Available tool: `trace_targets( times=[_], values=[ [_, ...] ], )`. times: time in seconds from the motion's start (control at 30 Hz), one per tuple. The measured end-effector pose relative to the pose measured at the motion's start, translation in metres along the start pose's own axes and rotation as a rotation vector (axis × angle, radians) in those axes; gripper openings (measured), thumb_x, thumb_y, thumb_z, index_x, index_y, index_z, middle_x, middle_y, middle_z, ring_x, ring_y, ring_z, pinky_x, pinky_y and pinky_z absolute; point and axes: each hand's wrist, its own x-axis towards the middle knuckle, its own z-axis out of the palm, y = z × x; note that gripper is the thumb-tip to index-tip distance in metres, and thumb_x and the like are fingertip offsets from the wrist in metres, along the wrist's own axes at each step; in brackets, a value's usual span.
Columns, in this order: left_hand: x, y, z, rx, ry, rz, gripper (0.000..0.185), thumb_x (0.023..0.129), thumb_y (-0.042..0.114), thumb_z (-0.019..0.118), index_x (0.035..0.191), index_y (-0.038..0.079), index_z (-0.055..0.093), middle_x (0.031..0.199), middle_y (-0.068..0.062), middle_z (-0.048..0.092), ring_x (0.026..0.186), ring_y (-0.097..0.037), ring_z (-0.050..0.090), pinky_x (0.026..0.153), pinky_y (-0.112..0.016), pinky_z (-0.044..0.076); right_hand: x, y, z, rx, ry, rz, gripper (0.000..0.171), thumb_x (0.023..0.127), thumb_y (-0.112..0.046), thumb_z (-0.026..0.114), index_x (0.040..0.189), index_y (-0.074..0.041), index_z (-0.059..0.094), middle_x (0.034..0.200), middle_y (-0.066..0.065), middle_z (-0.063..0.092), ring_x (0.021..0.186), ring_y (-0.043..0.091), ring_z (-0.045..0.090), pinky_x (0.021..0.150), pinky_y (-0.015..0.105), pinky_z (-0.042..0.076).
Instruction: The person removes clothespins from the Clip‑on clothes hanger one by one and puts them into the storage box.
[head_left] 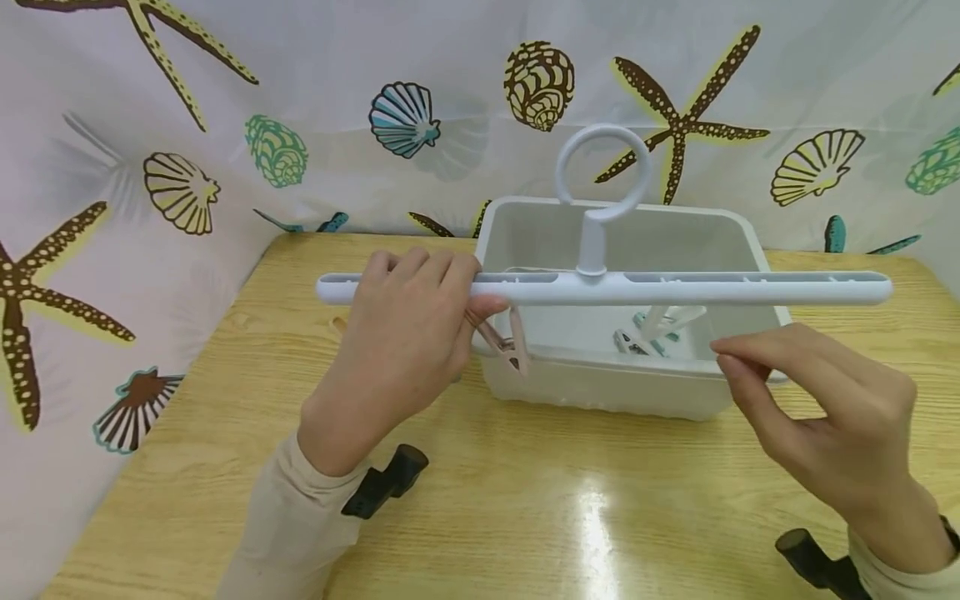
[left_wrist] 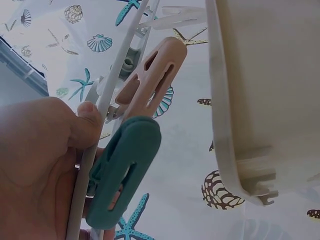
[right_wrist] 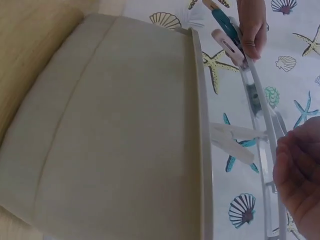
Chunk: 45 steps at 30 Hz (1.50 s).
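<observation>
White bin (head_left: 738,242) at worktop (head_left: 525,500) back edge holds loose pegs (head_left: 648,333). Left hand (head_left: 405,342) grips white peg hanger (head_left: 637,287); right hand (head_left: 817,392) hovers, fingers relaxed.

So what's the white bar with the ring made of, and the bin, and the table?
The hanger bar looks like smooth matte plastic: one moulded piece with its ring, no seams. The bin seems slightly see-through plastic with rounded corners. The table shows pale wood grain with a shiny glare spot, so likely varnished wood or a wood-look laminate; I can't tell which.
</observation>
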Motion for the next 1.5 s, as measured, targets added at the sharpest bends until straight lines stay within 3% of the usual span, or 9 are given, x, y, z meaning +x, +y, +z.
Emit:
trace_targets(
  times=[0.1,0.2,0.27,0.4,0.67,0.93,1.07,1.2,1.5],
  values=[
    [0.001,0.001,-0.003,-0.014,-0.016,-0.01,0.036,0.098,0.038,0.053,0.082,0.005,0.051,0.07,-0.005,0.052,0.069,-0.027,0.052,0.066,-0.039,0.037,-0.006,0.0,-0.003,-0.041,-0.12,0.118,0.036,0.094,-0.029,0.063,0.081,0.003,0.072,0.073,0.011,0.069,0.073,-0.003,0.061,0.073,0.008,0.045],
    [0.001,0.003,-0.006,-0.025,-0.024,-0.016,0.036,0.098,0.038,0.053,0.084,0.005,0.052,0.071,-0.004,0.051,0.07,-0.026,0.051,0.067,-0.039,0.038,-0.01,0.004,-0.006,-0.036,-0.175,0.232,0.022,0.091,-0.015,0.067,0.089,0.006,0.071,0.083,0.01,0.07,0.081,-0.004,0.063,0.075,0.01,0.048],
    [0.001,0.003,-0.006,-0.023,-0.019,-0.015,0.036,0.097,0.038,0.054,0.084,0.005,0.053,0.071,-0.004,0.051,0.07,-0.026,0.052,0.067,-0.039,0.038,-0.013,0.006,-0.006,0.022,-0.17,0.296,0.012,0.084,0.002,0.069,0.093,0.009,0.07,0.09,0.009,0.07,0.086,0.001,0.065,0.077,0.013,0.05],
    [0.0,0.005,-0.007,-0.015,0.003,0.004,0.036,0.097,0.038,0.055,0.084,0.004,0.054,0.07,-0.004,0.051,0.069,-0.026,0.053,0.066,-0.039,0.038,-0.02,0.004,-0.001,0.101,-0.139,0.361,0.027,0.075,0.018,0.069,0.1,0.012,0.067,0.098,0.006,0.068,0.091,0.011,0.066,0.079,0.019,0.052],
    [-0.001,0.009,-0.008,-0.004,0.07,0.044,0.033,0.096,0.034,0.058,0.084,0.003,0.055,0.069,-0.004,0.053,0.067,-0.026,0.054,0.064,-0.039,0.036,-0.026,0.0,0.004,0.169,-0.063,0.42,0.036,0.073,0.023,0.067,0.108,0.015,0.064,0.102,0.009,0.069,0.09,0.015,0.068,0.078,0.022,0.053],
    [-0.003,0.013,-0.009,-0.036,0.05,0.08,0.032,0.096,0.035,0.058,0.085,0.005,0.054,0.068,-0.003,0.052,0.068,-0.025,0.055,0.064,-0.039,0.038,-0.031,-0.002,0.009,0.351,-0.129,0.558,0.05,0.073,0.026,0.066,0.12,0.012,0.058,0.113,0.01,0.065,0.098,0.014,0.066,0.083,0.023,0.052],
    [-0.004,0.014,-0.01,-0.08,0.044,0.087,0.031,0.096,0.034,0.058,0.089,0.004,0.055,0.07,-0.003,0.053,0.069,-0.023,0.054,0.066,-0.039,0.039,-0.031,0.0,0.009,0.584,-0.108,0.549,0.036,0.079,0.024,0.062,0.114,0.017,0.057,0.107,0.015,0.067,0.097,0.02,0.067,0.084,0.025,0.052],
    [-0.004,0.013,-0.011,-0.097,0.09,0.098,0.032,0.096,0.034,0.058,0.094,0.002,0.058,0.076,-0.006,0.058,0.074,-0.026,0.057,0.068,-0.041,0.04,-0.032,0.0,0.011,0.824,-0.1,0.497,0.018,0.084,0.024,0.054,0.102,0.021,0.056,0.102,0.025,0.066,0.092,0.03,0.069,0.08,0.034,0.055],
    [-0.002,0.008,-0.008,-0.112,0.151,0.135,0.046,0.103,0.042,0.037,0.097,0.003,0.06,0.076,-0.006,0.056,0.079,-0.027,0.059,0.074,-0.044,0.041,-0.037,0.001,0.008,0.967,-0.156,0.534,0.015,0.09,0.022,0.046,0.102,0.02,0.054,0.102,0.025,0.066,0.086,0.03,0.069,0.075,0.035,0.056]
  ],
)
